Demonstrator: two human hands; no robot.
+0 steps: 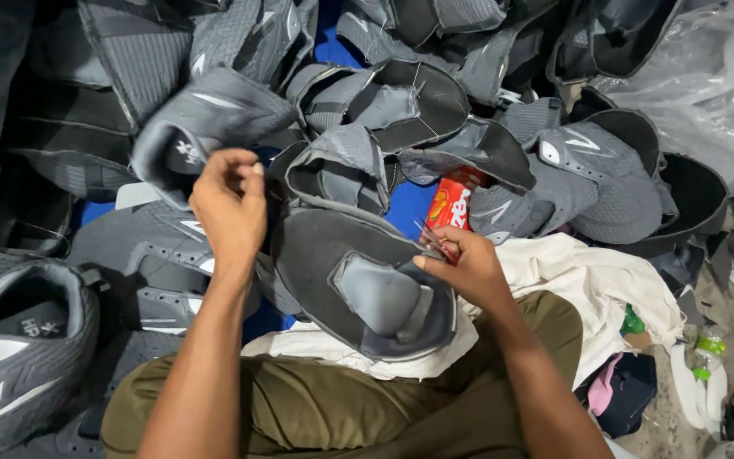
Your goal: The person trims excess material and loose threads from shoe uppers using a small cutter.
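The left hand (229, 204) pinched together above the grey shoe upper (358, 285); the right hand (460, 259) clamped small scissors (431, 240), best snipping close.

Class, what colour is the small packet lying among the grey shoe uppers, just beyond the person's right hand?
Red, the packet; head view.
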